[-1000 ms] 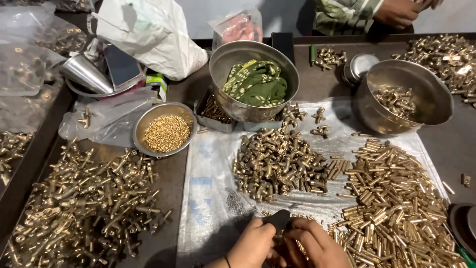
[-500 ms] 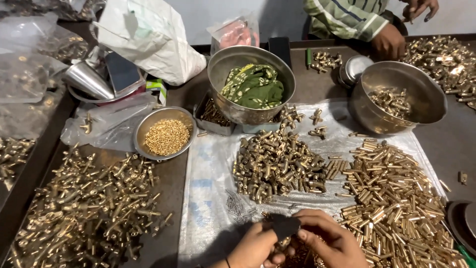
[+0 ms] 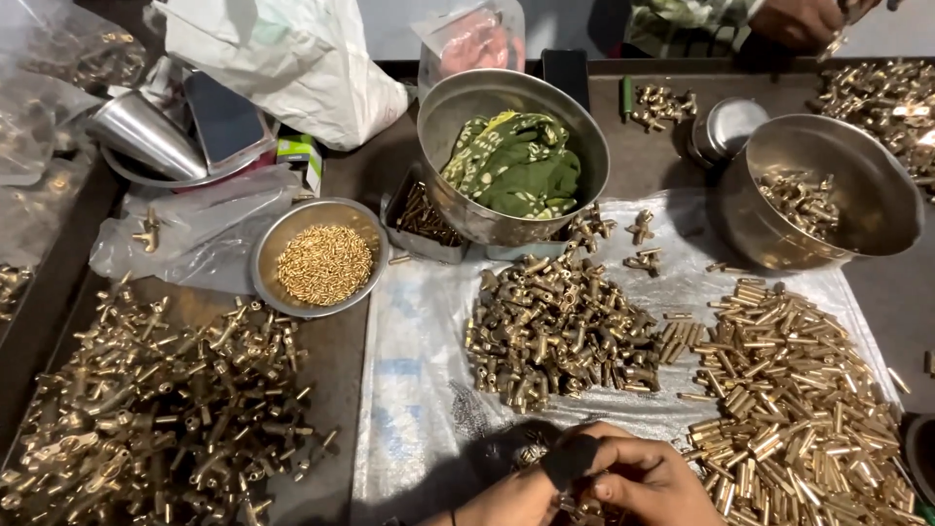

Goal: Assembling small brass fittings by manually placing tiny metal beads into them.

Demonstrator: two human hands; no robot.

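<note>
While both hands meet at the near edge of the desk (image 3: 341, 360), the left hand (image 3: 511, 499) and the right hand (image 3: 648, 482) close together around a small dark tool (image 3: 572, 458) and a few brass fittings (image 3: 575, 507), which lie partly hidden between the fingers; how tightly each hand grips cannot be told. Both hands rest over a clear plastic sheet (image 3: 409, 390) spread on the desk.

Just beyond the hands, on the sheet, lies a heap of dull brass connectors (image 3: 555, 331). To the right of the hands, almost touching the right hand, spreads a larger heap of bright brass tubes (image 3: 789, 399). Well to the left of the hands, off the sheet, a broad pile of T-shaped brass parts (image 3: 166, 399) covers the desk.

Farther from the hands, beyond the left pile, a shallow steel dish (image 3: 268, 258) holds small golden pins (image 3: 324, 263). Directly beyond the connector heap stands a deep steel bowl (image 3: 458, 107) containing a folded green cloth (image 3: 516, 166), and a small tray of brass pieces (image 3: 419, 219) sits against its left side. Beyond the tube heap, a second steel bowl (image 3: 867, 185) tilts toward the hands with a few brass parts in its bottom.

At the far right edge, another person's hand (image 3: 799, 19) holds a small brass piece above a further heap. A white plastic bag (image 3: 292, 58) lies at the far left.
</note>
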